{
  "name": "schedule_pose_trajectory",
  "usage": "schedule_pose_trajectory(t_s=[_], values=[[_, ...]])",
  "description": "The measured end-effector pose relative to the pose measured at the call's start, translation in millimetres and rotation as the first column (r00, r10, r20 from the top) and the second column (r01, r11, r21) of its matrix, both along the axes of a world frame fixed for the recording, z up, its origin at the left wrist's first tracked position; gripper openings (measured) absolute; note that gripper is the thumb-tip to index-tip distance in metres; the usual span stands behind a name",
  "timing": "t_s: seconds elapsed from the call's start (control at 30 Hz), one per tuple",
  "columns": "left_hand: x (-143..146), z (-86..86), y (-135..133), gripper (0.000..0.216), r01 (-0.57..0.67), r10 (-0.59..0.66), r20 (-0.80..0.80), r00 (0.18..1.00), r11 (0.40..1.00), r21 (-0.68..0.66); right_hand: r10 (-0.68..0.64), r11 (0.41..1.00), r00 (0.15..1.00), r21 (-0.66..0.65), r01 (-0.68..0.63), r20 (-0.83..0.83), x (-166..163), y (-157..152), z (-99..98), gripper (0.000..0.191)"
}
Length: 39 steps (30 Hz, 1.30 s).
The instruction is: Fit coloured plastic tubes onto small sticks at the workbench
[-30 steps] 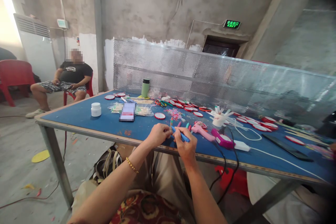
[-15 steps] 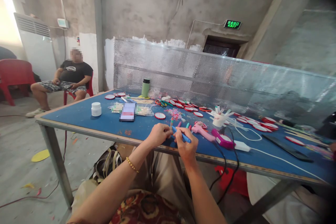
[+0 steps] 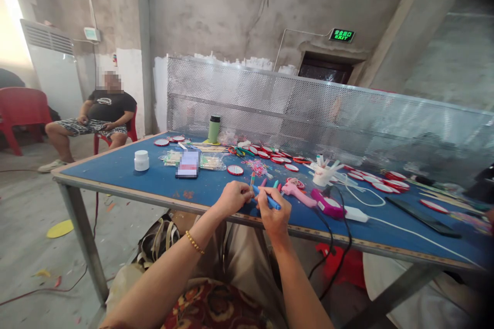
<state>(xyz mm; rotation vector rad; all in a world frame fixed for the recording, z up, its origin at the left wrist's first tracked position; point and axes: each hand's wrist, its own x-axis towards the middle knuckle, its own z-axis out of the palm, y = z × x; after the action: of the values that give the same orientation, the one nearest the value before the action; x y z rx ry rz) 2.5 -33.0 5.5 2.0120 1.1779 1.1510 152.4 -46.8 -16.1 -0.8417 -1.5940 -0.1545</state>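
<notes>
Both my hands meet at the near edge of a blue-topped table (image 3: 116,167). My right hand (image 3: 273,213) is closed round a blue pen-like tool (image 3: 269,200) that points left. My left hand (image 3: 232,197) is curled shut against the tool's tip, pinching something too small to make out. Several coloured sticks (image 3: 264,183) lie on the table just beyond my fingers. A gold bracelet (image 3: 193,242) is on my left wrist.
A pink glue gun (image 3: 298,194) and a magenta one (image 3: 328,206) with black cables lie right of my hands. Red-rimmed discs (image 3: 235,170), a white jar (image 3: 141,160), a green flask (image 3: 213,129) and a perforated metal screen (image 3: 309,113) stand farther back. A person (image 3: 96,115) sits at left.
</notes>
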Motion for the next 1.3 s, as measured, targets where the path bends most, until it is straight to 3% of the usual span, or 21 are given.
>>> schedule_pose_trajectory(t_s=[1.3], values=[[0.6, -4.8, 4.8, 0.03, 0.002, -0.002, 0.021, 1.0, 1.0, 0.011, -0.018, 0.999, 1.0, 0.029, 0.018, -0.001, -0.5, -0.4, -0.8, 0.02]])
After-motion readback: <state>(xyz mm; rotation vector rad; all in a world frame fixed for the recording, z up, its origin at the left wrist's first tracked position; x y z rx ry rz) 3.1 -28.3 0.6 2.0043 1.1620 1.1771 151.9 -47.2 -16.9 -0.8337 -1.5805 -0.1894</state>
